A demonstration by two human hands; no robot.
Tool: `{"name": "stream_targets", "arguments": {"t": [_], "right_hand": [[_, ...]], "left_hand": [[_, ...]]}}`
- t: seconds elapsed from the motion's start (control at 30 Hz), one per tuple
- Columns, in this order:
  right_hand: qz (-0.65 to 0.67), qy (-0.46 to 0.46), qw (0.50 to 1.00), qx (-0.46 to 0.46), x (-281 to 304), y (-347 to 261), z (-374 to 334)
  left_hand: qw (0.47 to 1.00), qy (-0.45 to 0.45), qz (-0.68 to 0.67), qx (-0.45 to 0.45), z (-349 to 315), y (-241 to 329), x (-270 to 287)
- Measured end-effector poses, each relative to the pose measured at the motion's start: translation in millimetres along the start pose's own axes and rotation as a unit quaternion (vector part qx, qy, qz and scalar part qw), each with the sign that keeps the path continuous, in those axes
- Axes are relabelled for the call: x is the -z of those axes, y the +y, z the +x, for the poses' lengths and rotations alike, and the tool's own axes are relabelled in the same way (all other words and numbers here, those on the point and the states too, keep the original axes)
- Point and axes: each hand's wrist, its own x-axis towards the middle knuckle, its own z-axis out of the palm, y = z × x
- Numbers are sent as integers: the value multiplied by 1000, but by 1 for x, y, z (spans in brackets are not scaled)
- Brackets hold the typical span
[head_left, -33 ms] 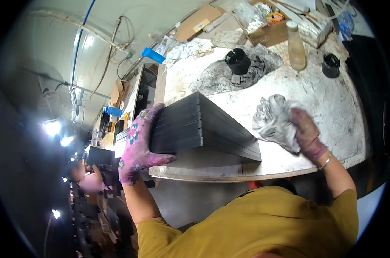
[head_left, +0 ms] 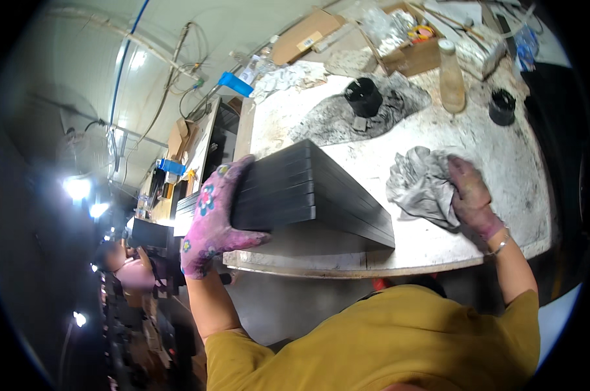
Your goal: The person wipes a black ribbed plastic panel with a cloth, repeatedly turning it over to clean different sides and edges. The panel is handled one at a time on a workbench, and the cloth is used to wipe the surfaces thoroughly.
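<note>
My left hand (head_left: 215, 225), in a pink flowered glove, is closed around the near left end of a stack of flat black panels (head_left: 274, 186). The thumb presses under the lower edge and the fingers go over the upper one. This end is raised toward me, while the far right end (head_left: 373, 231) of the stack reaches down to the worktable (head_left: 347, 264). To the right, my right hand (head_left: 471, 199), in a stained pinkish glove, grips a crumpled grey-white rag (head_left: 422, 186) at its right side. The rag is apart from the panels, just above or on the table; I cannot tell which.
A black pot (head_left: 363, 98) stands on a dark stained cloth (head_left: 324, 120) beyond the panels. Farther right are a bottle of yellowish liquid (head_left: 451, 85) and a smaller black cup (head_left: 502, 107). A cardboard box (head_left: 409, 60) sits at the back. Another person (head_left: 135, 270) is at the far left.
Almost nothing differs. The panels' raised end and my left hand sit slightly farther right in view, and my right hand with the rag has shifted a little.
</note>
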Motion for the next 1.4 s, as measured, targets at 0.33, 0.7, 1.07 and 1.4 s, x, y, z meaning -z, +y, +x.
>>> {"name": "stream_targets", "arguments": {"t": [0.33,0.7,1.07,1.4], "right_hand": [[295,-128,942,95,17,-176,81],[323,-90,939,-76,-39,-165,41],[466,115,876,-47,-38,-46,-7],[248,-89,965,14,124,-301,158]], "left_hand": [[1000,-14,8,-11,-18,-7,12],[539,314,-743,241,-154,-233,-192],[529,261,-781,206,-80,-158,-252],[594,207,-768,122,-58,-116,-258]]}}
